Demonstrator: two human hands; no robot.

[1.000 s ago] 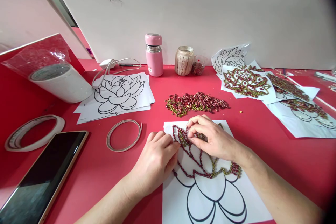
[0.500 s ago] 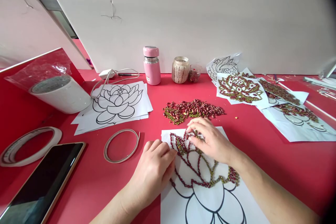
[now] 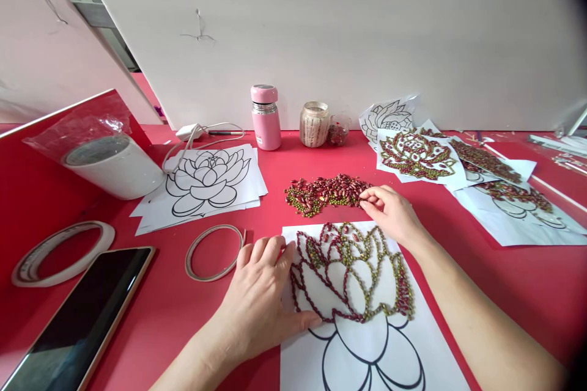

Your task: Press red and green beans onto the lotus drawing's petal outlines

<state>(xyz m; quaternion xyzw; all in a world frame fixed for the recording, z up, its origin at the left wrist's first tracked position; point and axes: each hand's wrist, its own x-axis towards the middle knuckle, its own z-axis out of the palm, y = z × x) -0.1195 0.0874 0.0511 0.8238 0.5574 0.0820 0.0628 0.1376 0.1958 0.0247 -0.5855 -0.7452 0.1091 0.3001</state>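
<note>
A sheet with a printed lotus outline (image 3: 376, 342) lies before me. Dark red beans and green mung beans follow its upper petal lines, and some petals are filled. My left hand (image 3: 263, 293) rests on the sheet's left edge, thumb stretched out and apart from the fingers. Above the sheet is a loose pile of red and green beans (image 3: 330, 189). At the pile's right edge my right hand (image 3: 387, 211) is closed in a pinch, fingertips touching the beans. Whatever is between those fingertips is too small to make out.
Left are a phone (image 3: 82, 317), a tape roll (image 3: 64, 253), a coiled strip (image 3: 215, 253), a white cylinder (image 3: 114, 168) and lotus printouts (image 3: 208, 180). A pink flask (image 3: 266, 119) and glass jar (image 3: 314, 125) stand behind. Right lie bean-covered lotus sheets (image 3: 417, 156).
My right hand has moved from the upper petals to the pile's right edge, uncovering the bean-lined petals. My left hand has shifted slightly left and spread its thumb from a closed posture.
</note>
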